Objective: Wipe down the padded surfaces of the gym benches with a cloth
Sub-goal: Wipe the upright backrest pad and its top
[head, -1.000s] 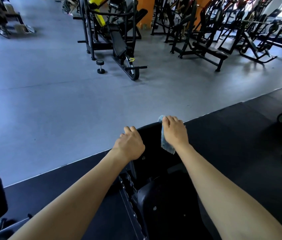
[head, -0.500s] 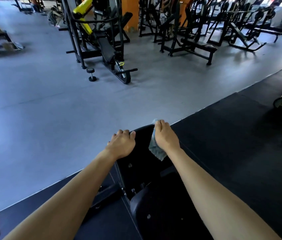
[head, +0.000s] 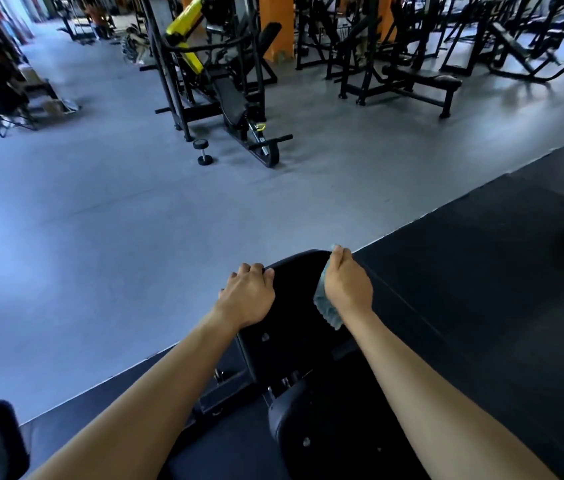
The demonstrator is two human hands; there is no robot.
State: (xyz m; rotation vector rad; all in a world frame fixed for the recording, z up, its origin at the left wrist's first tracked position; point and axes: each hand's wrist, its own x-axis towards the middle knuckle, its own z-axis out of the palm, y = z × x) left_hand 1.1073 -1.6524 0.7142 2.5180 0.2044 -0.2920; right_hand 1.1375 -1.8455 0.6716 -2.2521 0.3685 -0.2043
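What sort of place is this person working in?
A gym, most likely. A dumbbell stands on the grey floor, black weight machines and a flat bench fill the back, and the left hand grips a padded bench while the right hand holds a cloth on it.

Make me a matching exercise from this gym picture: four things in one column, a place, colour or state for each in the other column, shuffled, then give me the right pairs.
Column one
1. left hand
2. cloth
3. dumbbell
4. pillar

Column two
A. orange
B. on the grey floor
C. held by the right hand against the bench pad
D. grips the top edge of the bench pad

Pairs: 1-D, 2-C, 3-B, 4-A
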